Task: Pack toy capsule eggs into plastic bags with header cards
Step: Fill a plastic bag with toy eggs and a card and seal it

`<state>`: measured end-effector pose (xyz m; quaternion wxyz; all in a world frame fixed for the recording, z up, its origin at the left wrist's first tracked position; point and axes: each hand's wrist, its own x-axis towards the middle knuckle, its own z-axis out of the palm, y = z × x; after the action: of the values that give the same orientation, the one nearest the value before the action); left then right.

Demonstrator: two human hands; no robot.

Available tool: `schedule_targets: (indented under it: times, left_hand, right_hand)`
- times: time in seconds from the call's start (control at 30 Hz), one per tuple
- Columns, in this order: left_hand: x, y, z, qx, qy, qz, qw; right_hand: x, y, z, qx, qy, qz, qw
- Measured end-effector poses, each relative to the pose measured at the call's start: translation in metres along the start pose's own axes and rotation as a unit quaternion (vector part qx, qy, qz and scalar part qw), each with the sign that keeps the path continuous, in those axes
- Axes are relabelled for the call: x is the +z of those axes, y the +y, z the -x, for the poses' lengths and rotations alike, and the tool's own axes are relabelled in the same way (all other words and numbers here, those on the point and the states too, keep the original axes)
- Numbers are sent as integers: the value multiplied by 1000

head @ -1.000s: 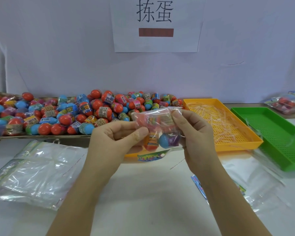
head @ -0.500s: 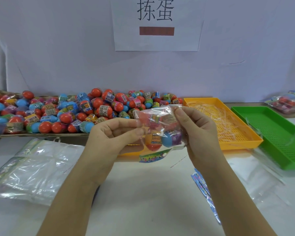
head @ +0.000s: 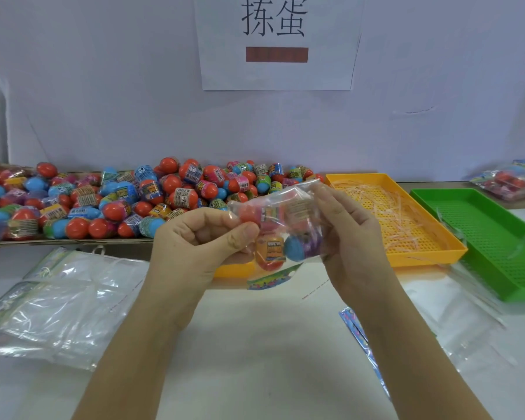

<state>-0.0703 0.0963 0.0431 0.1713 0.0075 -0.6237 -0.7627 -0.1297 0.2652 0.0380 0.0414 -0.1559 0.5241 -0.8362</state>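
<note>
hands [head: 194, 241] [head: 350, 234] hold a filled bag [head: 288, 218] over the white table [head: 255, 353], pale wall [head: 103, 101] behind.

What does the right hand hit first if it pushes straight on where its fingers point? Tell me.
The right hand pinches the filled bag, so that comes first. Past it, probably the right end of the loose egg pile by the wall, though depth is unclear.
</note>
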Motion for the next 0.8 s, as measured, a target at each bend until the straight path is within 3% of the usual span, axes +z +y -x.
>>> schedule_targets:
  times: [0.1, 0.27, 0.5, 0.63, 0.8]
  left_hand:
    - [-1, 1, 0, 16, 19, 14, 1000]
    - [-4, 0, -2, -8, -4, 22, 1000]
    - [-2, -3, 0, 28, 74, -10, 997]
    - [-5, -5, -3, 18, 65, 30, 997]
    - [-4, -7, -4, -33, -6, 142, 989]
  right_hand:
    - [0, 0, 0, 35, -63, 11, 997]
    - [-3, 3, -1, 10, -43, 24, 999]
    - [2, 2, 1, -8, -25, 31, 999]
    - [5, 2, 3, -13, -20, 2, 1000]
    - [3, 4, 2, -14, -13, 18, 1000]
